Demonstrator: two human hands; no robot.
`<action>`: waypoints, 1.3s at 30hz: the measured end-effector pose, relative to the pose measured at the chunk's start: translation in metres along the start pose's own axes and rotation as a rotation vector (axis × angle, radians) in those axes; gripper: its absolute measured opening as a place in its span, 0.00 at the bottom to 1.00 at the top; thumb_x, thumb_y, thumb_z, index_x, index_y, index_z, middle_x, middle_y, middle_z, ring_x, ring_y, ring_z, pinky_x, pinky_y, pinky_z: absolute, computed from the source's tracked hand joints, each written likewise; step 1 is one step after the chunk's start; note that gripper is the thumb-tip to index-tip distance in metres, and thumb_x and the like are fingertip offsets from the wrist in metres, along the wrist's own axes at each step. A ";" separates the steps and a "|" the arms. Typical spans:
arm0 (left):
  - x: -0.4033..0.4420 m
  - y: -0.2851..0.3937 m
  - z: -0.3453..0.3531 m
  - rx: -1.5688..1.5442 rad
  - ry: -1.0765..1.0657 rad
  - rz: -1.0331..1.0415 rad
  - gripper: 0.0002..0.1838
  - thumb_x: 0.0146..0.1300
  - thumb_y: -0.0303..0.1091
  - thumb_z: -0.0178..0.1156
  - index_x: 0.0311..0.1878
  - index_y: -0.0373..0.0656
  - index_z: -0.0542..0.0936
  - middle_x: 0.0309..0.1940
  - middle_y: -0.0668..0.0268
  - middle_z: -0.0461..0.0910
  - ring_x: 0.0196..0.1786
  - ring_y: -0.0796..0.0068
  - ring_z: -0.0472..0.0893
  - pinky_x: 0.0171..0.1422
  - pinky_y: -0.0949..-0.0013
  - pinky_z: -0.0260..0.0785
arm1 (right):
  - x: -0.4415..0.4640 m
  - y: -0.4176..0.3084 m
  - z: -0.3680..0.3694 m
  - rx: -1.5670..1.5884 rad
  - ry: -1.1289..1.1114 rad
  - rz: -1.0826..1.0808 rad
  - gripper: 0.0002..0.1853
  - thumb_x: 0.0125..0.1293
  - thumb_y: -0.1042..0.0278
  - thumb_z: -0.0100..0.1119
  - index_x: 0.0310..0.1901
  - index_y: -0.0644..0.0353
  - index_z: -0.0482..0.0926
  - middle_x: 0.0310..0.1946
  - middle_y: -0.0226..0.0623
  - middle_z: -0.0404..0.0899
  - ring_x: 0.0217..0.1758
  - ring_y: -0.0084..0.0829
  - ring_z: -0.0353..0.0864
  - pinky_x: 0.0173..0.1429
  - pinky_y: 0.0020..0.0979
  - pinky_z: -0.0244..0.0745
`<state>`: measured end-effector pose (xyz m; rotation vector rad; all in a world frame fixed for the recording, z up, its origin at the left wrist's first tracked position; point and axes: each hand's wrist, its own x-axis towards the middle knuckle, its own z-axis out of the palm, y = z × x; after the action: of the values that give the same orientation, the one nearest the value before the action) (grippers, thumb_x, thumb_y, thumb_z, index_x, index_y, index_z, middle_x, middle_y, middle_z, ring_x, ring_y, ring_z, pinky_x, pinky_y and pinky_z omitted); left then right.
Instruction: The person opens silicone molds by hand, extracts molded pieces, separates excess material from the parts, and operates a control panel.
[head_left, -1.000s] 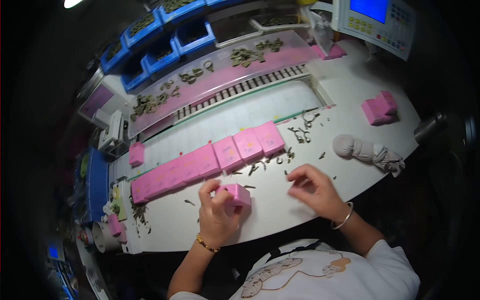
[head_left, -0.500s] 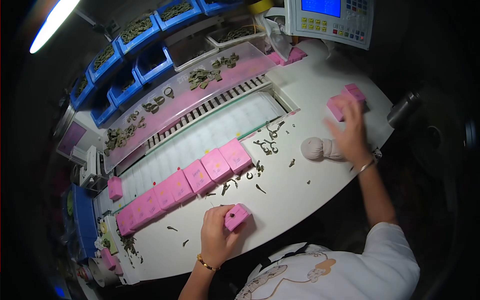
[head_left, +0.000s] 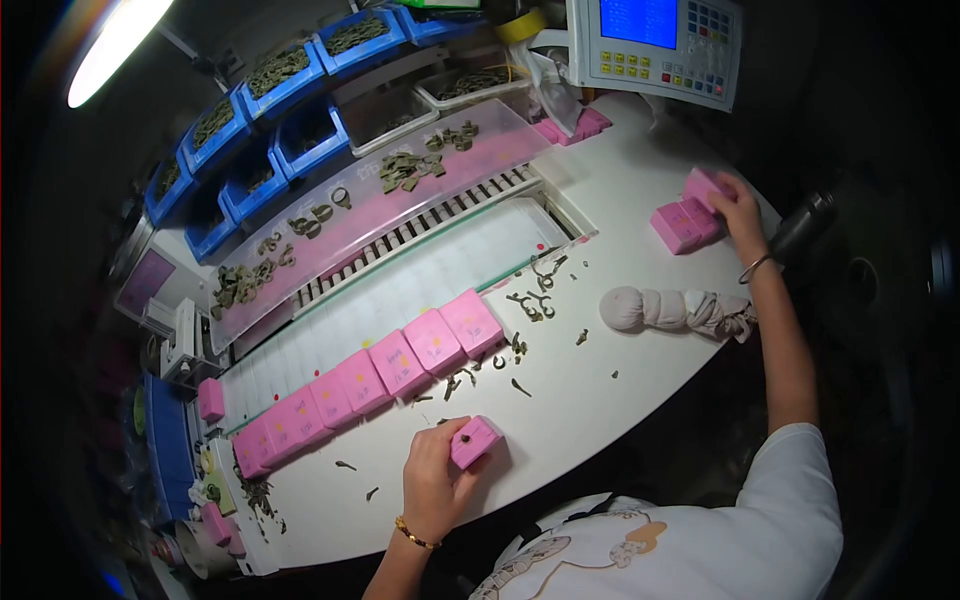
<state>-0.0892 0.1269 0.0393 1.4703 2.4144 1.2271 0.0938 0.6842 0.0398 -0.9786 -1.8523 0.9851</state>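
Evidently, the small pink block [head_left: 210,399] beside the belt [head_left: 510,230] has shifted farther left. I find the left hand [head_left: 437,475] unchanged, wrapped around a pink mould [head_left: 483,434] at the counter's [head_left: 590,410] near edge. The right hand [head_left: 738,208], previously blurred, now touches the rear block [head_left: 706,184]; I cannot tell whether it grips. Both hands are thus engaged.

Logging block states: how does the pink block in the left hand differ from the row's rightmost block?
The held block is in the left hand; the end block sits in the row. The held block shows a dark spot; the end block shows faint markings. Both are pink.
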 end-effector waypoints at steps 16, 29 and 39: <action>-0.003 0.002 0.001 -0.002 0.000 -0.038 0.28 0.55 0.31 0.75 0.59 0.39 0.79 0.47 0.56 0.83 0.47 0.53 0.81 0.52 0.57 0.75 | -0.014 -0.022 0.005 0.204 0.001 -0.122 0.24 0.68 0.69 0.69 0.64 0.61 0.78 0.59 0.36 0.80 0.61 0.27 0.78 0.66 0.29 0.73; -0.001 0.005 0.003 0.013 0.004 -0.046 0.29 0.55 0.31 0.76 0.60 0.40 0.78 0.48 0.56 0.83 0.48 0.53 0.81 0.53 0.57 0.75 | -0.087 -0.064 0.071 -0.375 -0.214 -0.316 0.19 0.59 0.66 0.71 0.51 0.59 0.78 0.53 0.43 0.77 0.63 0.47 0.75 0.71 0.42 0.68; -0.008 0.005 -0.012 -0.091 -0.011 -0.127 0.36 0.53 0.32 0.79 0.66 0.38 0.76 0.56 0.55 0.82 0.55 0.57 0.82 0.60 0.61 0.76 | -0.097 -0.086 0.063 -0.747 -0.279 -0.431 0.19 0.53 0.66 0.77 0.44 0.59 0.78 0.46 0.42 0.79 0.54 0.48 0.77 0.62 0.44 0.71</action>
<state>-0.0866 0.1150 0.0482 1.2753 2.3696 1.2793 0.0523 0.5477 0.0641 -0.8032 -2.6062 0.1528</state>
